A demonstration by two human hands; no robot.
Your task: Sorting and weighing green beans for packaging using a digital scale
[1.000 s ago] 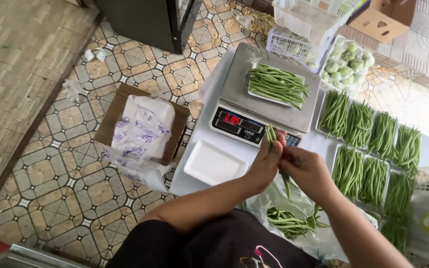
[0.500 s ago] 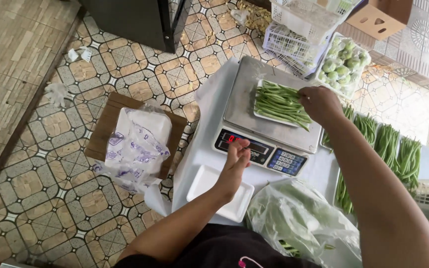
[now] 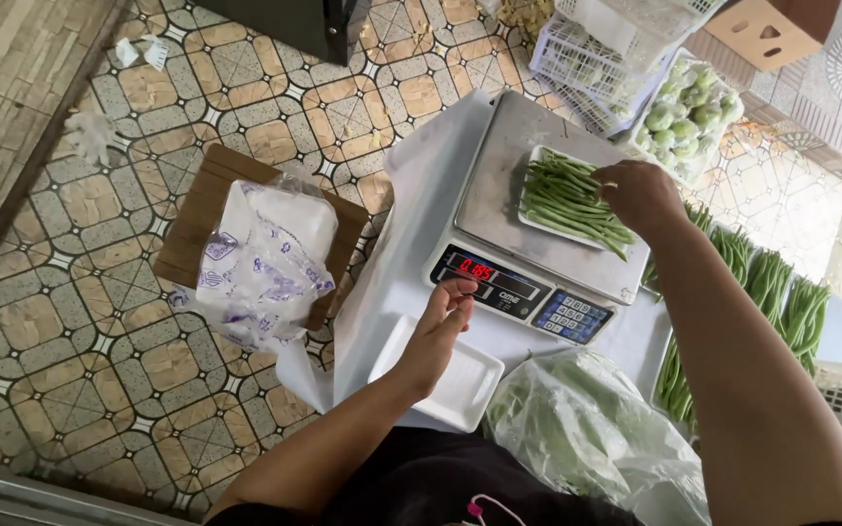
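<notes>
I see a shallow white foam tray (image 3: 538, 216) of slim green beans (image 3: 572, 200) on the scale's (image 3: 528, 195) steel platter, their long axes running from upper left to lower right, my right hand (image 3: 643, 195) pinching bean tips, my left hand (image 3: 443, 317) loosely curled beside an empty foam tray (image 3: 465, 390) on the white desk (image 3: 411, 244).

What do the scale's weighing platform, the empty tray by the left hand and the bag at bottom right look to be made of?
Scale platform: likely brushed stainless steel, a dull grey sheen with faint scuffs. Empty tray beside the left hand: probably white foam, matte with soft rounded edges. Bag: thin clear plastic film, crinkled and glossy, green beans showing through. The right hand rests on the beans on the scale.
</notes>
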